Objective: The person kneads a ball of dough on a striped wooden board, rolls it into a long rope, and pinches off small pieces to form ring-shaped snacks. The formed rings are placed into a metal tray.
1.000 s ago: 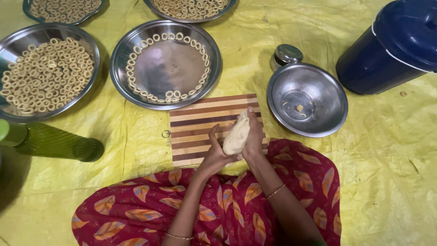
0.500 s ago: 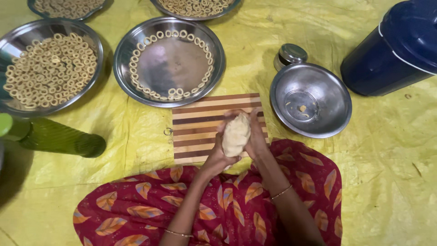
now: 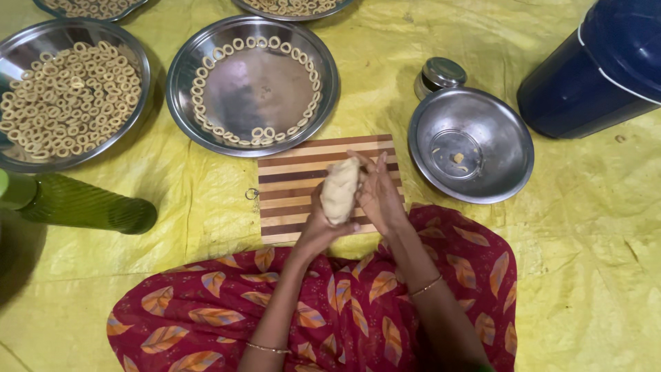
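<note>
A pale lump of dough (image 3: 340,191) is pressed between my two palms above a striped wooden cutting board (image 3: 289,186). My left hand (image 3: 318,227) cups the dough from below and left. My right hand (image 3: 378,195) lies flat against its right side, fingers pointing up. Both wrists wear thin bangles, and my lap is covered in red cloth with a leaf print.
A steel plate (image 3: 206,117) rimmed with small dough rings sits beyond the board, and a fuller plate (image 3: 14,158) at the left. An almost bare steel bowl (image 3: 509,158), a small lidded steel pot (image 3: 439,74), a dark blue container (image 3: 599,69) and a green bottle (image 3: 82,205) lie on the yellow sheet.
The dough has been rolled between my palms; my right hand has slid from gripping its top to lying flat along its side. The view has shifted slightly.
</note>
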